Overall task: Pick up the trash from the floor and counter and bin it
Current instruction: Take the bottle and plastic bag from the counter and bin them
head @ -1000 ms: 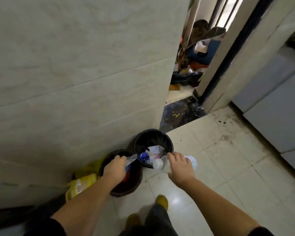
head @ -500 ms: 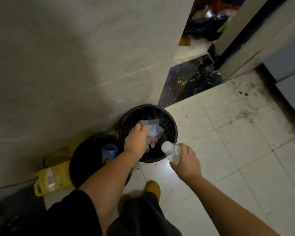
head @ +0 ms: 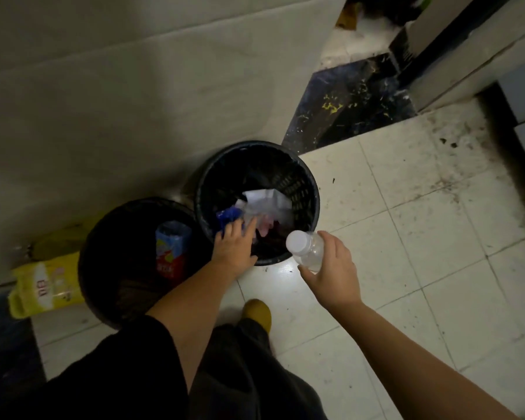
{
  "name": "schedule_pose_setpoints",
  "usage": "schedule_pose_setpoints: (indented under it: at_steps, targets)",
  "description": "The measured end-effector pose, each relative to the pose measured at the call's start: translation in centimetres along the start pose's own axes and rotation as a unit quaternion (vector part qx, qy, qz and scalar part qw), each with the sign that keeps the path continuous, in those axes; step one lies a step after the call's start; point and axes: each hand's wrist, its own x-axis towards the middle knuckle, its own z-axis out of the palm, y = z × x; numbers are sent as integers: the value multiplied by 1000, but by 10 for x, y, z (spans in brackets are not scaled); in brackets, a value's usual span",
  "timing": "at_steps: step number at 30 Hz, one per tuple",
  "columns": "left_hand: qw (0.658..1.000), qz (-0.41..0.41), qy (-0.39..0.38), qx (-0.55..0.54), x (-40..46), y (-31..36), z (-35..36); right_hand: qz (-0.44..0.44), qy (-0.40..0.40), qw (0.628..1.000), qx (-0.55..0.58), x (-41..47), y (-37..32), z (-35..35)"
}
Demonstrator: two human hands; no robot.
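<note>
Black plastic, twice over, from the head view: far bin (head: 314, 189) standing against the tiled wall (head: 134, 101), near bin (head: 103, 237) touching it on the left, both open-topped and within arm's reach, hence no need to step closer. Inside the far bin, white paper (head: 267, 198) and pinkish scraps heaped partway up; inside the near bin, a blue and red carton (head: 170, 250) upright. Left hand (head: 234, 247) reaching over the far bin's near rim, fingers pointing down into it, blue wrapper (head: 229, 218) lying at the fingertips; too blurred and dim to tell whether pinched or already let go. Probably lowered that far to drop the wrapper on the heap rather than over the edge. Right hand (head: 331, 268) closed round a clear bottle (head: 308, 251) with a white cap, cap turned towards the far bin, bottle hovering at the rim's near right edge, mostly over the floor (head: 406, 237); seemingly held back there to wait for room in the opening. Judged as the binning step, with the bottle next to go in: a short swing left over the rim, then an open hand. Risk of clipping the rim or the left hand and sending the bottle rolling across the tiles. Beside the near bin, against the wall, a yellow bag (head: 43, 286) lying on the floor, perhaps trash as well, perhaps not. Below, dark trousers and one yellow shoe (head: 256, 312) planted just short of the bins. No counter in view.
</note>
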Motion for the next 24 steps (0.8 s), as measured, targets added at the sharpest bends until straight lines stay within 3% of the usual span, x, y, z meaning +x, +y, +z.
schedule_pose_setpoints:
  at_steps: [3, 6, 9, 12, 17, 24]
  targets:
    - [998, -49, -12, -35, -47, -36, -3, -50, -11, 999, 1, -2, -43, -13]
    - [989, -109, -92, -42, -89, -84, 18, -128, -47, 990, 21, -1, -98, -5]
    - [976, -123, -179, -20, -117, -126, 54, -193, -138, 968, 77, -4, -152, 34]
    - [974, -105, -201, 4, -134, -160, 89, -213, -211, 950, 91, -5, -189, 100]
    - [991, -37, -117, 49, -139, -196, 127, -223, -266, 938, -3, 12, -197, 203]
    - [994, 50, 6, 100, -143, -205, 143, -197, -293, 924, -150, 31, -192, 288]
